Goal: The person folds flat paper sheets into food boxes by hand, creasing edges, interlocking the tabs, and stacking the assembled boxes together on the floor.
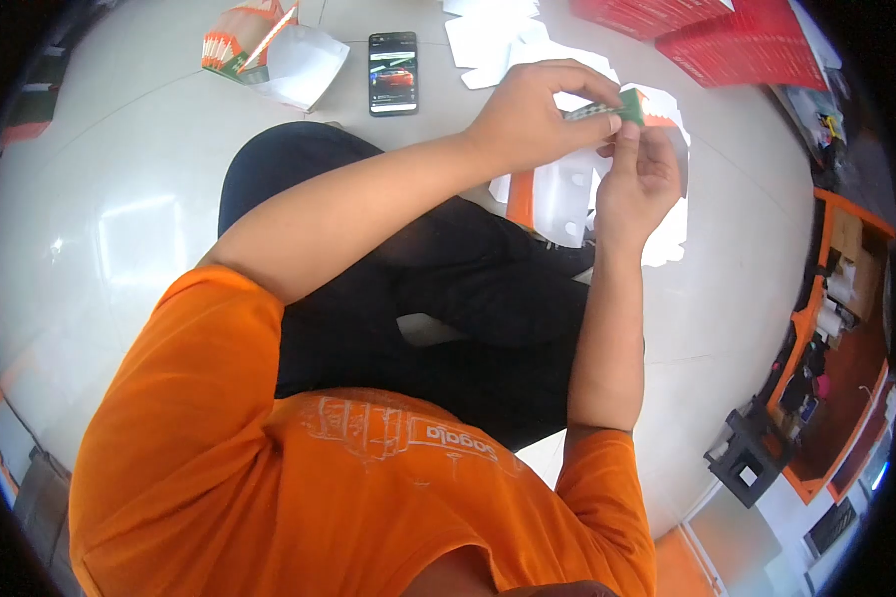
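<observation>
Orange cloth T-shirt (368, 507) fills the foreground below the fingers; left hand (523, 109) and right hand (639, 194) pinch a small green-and-orange card piece (633, 103). Even, gentle pressure should keep edges square.

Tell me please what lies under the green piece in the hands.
White pieces show around it, on the floor; whatever the green piece itself covers cannot be seen.

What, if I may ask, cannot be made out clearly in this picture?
In the head view:
Green piece: partly covered by fingers of the left hand and right hand.
Small text on the phone: too small to read.
Red stacks: far ends cut off by the top edge.
</observation>
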{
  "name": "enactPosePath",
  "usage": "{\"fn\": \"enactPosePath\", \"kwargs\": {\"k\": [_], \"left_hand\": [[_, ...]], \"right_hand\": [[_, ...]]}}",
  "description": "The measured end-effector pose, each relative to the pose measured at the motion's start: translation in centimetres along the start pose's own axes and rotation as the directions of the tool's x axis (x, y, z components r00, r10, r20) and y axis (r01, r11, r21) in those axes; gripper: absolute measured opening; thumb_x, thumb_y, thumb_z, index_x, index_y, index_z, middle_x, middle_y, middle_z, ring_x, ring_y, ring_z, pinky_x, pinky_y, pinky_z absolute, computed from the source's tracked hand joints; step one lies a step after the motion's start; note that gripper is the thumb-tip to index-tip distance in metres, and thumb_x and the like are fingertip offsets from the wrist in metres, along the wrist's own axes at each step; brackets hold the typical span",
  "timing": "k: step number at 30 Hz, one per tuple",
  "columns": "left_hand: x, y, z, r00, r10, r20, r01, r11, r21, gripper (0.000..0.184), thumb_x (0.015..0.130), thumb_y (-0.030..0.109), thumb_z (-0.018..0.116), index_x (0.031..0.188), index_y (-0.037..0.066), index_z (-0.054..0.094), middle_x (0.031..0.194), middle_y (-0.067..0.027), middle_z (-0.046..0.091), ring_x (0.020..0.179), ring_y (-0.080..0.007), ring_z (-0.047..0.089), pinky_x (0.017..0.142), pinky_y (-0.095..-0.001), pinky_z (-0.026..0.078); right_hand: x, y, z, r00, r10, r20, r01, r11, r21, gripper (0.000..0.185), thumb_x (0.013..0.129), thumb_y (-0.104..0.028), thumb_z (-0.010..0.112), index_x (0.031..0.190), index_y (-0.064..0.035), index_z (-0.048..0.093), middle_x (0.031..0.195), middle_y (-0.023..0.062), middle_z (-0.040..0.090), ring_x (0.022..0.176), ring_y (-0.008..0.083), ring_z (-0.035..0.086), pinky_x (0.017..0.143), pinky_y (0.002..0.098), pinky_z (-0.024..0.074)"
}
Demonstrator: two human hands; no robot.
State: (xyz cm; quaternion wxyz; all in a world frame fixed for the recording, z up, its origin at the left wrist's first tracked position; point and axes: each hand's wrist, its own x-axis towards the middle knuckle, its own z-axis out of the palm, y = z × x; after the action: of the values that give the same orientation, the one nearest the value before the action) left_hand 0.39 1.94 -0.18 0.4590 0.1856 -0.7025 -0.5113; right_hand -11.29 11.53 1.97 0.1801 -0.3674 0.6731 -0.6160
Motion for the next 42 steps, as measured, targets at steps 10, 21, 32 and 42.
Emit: {"fn": "enactPosePath", "kwargs": {"k": [10, 21, 32, 42], "left_hand": [[0.7, -0.2, -1.4, 0.994, 0.079, 0.077, -0.086, 0.993, 0.081, 0.022, 0.092, 0.018, 0.072, 0.108, 0.003, 0.077, 0.115, -0.0086, 0.072, 0.105, -0.0200, 0.068, 0.094, -0.0309, 0.052], [0.5, 0.2, -1.2, 0.998, 0.055, 0.040, -0.058, 0.995, 0.081, 0.023, 0.094, 0.018, 0.069, 0.111, 0.004, 0.077, 0.114, -0.0089, 0.073, 0.098, -0.0186, 0.070, 0.087, -0.0292, 0.054], [0.3, 0.3, -1.1, 1.000, 0.023, 0.014, -0.024, 0.989, 0.144, 0.022, 0.091, 0.014, 0.072, 0.110, 0.003, 0.076, 0.110, -0.0125, 0.075, 0.098, -0.0216, 0.074, 0.088, -0.0313, 0.056], [0.1, 0.1, -0.4, 1.000, -0.005, 0.025, 0.006, 0.999, -0.031, 0.018, 0.088, 0.011, 0.075, 0.105, 0.002, 0.078, 0.110, -0.0116, 0.074, 0.099, -0.0190, 0.071, 0.089, -0.0306, 0.056]], "right_hand": [[-0.1, 0.1, 0.3, 0.997, -0.065, 0.047, 0.067, 0.997, -0.033, 0.015, 0.098, -0.008, 0.066, 0.104, 0.0065, 0.067, 0.093, 0.0117, 0.073, 0.085, 0.0154, 0.069, 0.073, 0.0272, 0.0550], [-0.3, 0.4, 0.3, 0.986, -0.162, 0.029, 0.161, 0.986, 0.054, 0.015, 0.096, -0.004, 0.068, 0.104, 0.0080, 0.068, 0.093, 0.0122, 0.073, 0.081, 0.0184, 0.070, 0.075, 0.0285, 0.0556], [-0.8, -1.8, 1.3, 0.995, 0.088, 0.048, -0.093, 0.990, 0.109, 0.031, 0.096, -0.008, 0.069, 0.121, 0.0078, 0.060, 0.088, 0.0154, 0.073, 0.070, 0.0193, 0.071, 0.064, 0.0277, 0.0538], [-0.3, 0.4, 0.7, 0.978, 0.170, 0.119, -0.202, 0.915, 0.350, 0.034, 0.101, -0.018, 0.062, 0.124, 0.0080, 0.057, 0.087, 0.0104, 0.069, 0.056, 0.0148, 0.062, 0.053, 0.0256, 0.0479]]}}
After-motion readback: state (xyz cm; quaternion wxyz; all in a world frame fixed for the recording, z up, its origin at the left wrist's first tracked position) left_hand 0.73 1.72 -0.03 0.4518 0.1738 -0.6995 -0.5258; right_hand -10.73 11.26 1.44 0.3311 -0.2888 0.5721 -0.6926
